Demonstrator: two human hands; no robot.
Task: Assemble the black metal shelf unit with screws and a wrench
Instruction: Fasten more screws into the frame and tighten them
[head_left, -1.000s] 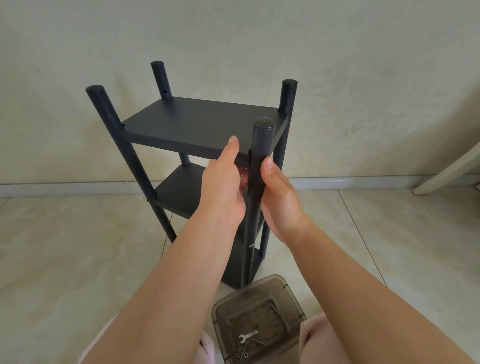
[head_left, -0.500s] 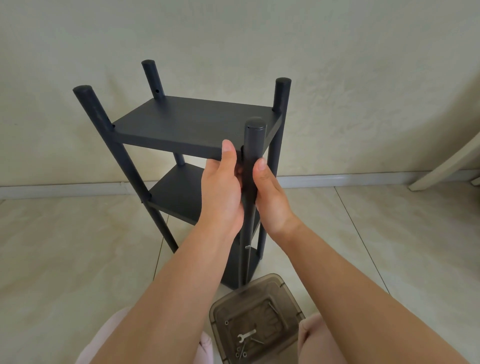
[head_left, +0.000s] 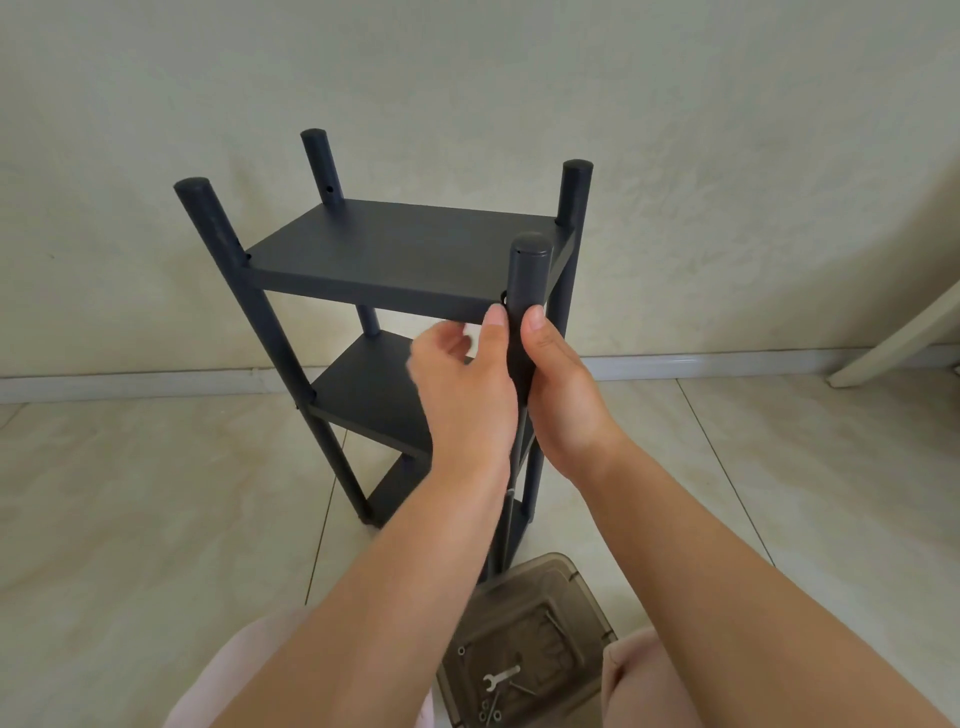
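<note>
The black metal shelf unit (head_left: 405, 254) stands upright on the tile floor, with its shelves between four round posts. Both hands are at the near right post (head_left: 530, 270), just under the top shelf. My right hand (head_left: 566, 395) grips the post from the right, thumb up along it. My left hand (head_left: 462, 395) lays its thumb against the post's left side. Its fingers are curled under the shelf's front edge and blurred, so I cannot see what they hold. A small silver wrench (head_left: 500, 677) and several screws (head_left: 491, 714) lie in a brown translucent box (head_left: 576, 613) by my knees.
The wall and a grey baseboard (head_left: 130, 382) run close behind the shelf unit. A white furniture leg (head_left: 893, 338) slants in at the right edge. My knees in pink cloth (head_left: 249, 675) flank the box at the bottom.
My left hand's fingers have come off the post and curled to the left under the shelf edge. The right hand keeps its grip on the post. The view has shifted slightly.
</note>
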